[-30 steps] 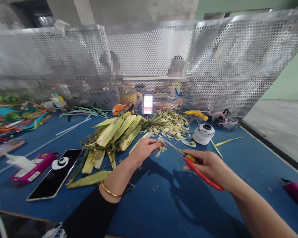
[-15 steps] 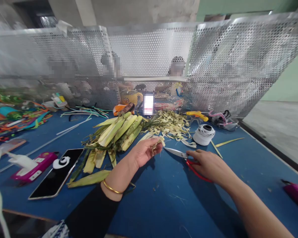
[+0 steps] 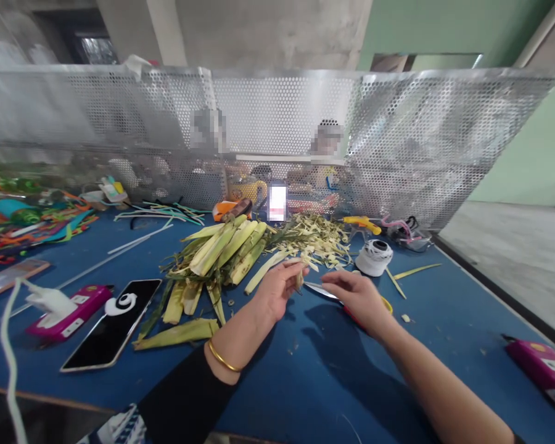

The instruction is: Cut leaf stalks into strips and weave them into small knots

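Observation:
My left hand [image 3: 277, 288] is closed in a pinch on a small bunch of pale corn husk strips [image 3: 300, 279]. My right hand [image 3: 357, 297] is just to its right, fingers stretched out toward the left hand, with nothing visible in them. Under the right hand lies a pair of scissors [image 3: 321, 290] on the blue table. Its blades point left, and the hand partly covers its red and yellow handles. Left of my left hand is a stack of corn husks [image 3: 222, 250]. Behind both hands spreads a heap of cut husk strips [image 3: 324, 235].
A white spool [image 3: 374, 262] stands right of the heap, near a yellow glue gun [image 3: 363, 224]. At left are a phone [image 3: 111, 333] and a magenta power strip [image 3: 76, 311] with a white cable. A lit phone [image 3: 277, 202] stands before a perforated metal screen [image 3: 272, 111], with people behind it.
My right hand has let go of the scissors, now lying on the table, and moved left toward my left hand. The left hand keeps the husk strips and has turned slightly.

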A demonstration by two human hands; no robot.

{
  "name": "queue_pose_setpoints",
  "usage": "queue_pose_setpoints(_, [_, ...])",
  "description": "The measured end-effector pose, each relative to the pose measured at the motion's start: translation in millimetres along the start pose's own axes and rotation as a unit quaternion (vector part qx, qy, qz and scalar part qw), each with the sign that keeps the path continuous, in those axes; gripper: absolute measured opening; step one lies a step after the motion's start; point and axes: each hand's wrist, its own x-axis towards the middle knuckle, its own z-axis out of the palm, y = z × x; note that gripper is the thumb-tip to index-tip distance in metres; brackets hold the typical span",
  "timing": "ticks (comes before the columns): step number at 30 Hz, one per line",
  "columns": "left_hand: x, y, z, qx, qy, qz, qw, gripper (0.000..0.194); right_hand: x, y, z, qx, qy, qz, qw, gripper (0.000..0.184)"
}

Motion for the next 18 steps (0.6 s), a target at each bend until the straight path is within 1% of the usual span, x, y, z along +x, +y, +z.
queue_pose_setpoints(1, [0, -2, 0.2, -0.007, -0.007, 0.002, 1.000, 0.018, 2, -4, 12, 0.067, -0.015, 0.020, 0.997, 0.034])
queue_pose_setpoints(3, [-1, -5, 1.0, -0.012, -0.015, 0.007, 1.000, 0.019, 7, -12, 34, 0.172, -0.015, 0.042, 0.984, 0.036])
queue_pose_setpoints(5, [-2, -7, 2.4, -0.026, -0.011, 0.014, 1.000, 0.017, 11, -19, 49, 0.223, -0.003, 0.050, 0.974, 0.036])
queue_pose_setpoints(7, [-4, -6, 4.3, -0.048, -0.001, 0.012, 0.999, 0.013, 14, -22, 57, 0.243, 0.015, 0.049, 0.969, 0.033])
queue_pose_setpoints(9, [-5, -3, 6.1, -0.067, -0.001, 0.002, 0.998, 0.008, 14, -22, 58, 0.244, 0.024, 0.038, 0.969, 0.031])
queue_pose_setpoints(11, [-7, 1, 7.1, -0.070, -0.007, -0.009, 0.997, 0.005, 13, -20, 55, 0.235, 0.016, 0.026, 0.972, 0.032])
queue_pose_setpoints(13, [-8, 4, 7.3, -0.039, -0.013, -0.006, 0.999, 0.015, 11, -18, 48, 0.220, -0.004, 0.022, 0.975, 0.032])
queue_pose_setpoints(15, [-10, 6, 7.2, 0.019, 0.003, 0.023, 1.000, 0.023, 9, -16, 40, 0.200, -0.026, 0.021, 0.979, 0.033])
queue_pose_setpoints(18, [-11, 6, 7.4, 0.152, 0.002, 0.077, 0.985, 0.025, 9, -13, 32, 0.144, -0.043, 0.003, 0.989, 0.032])
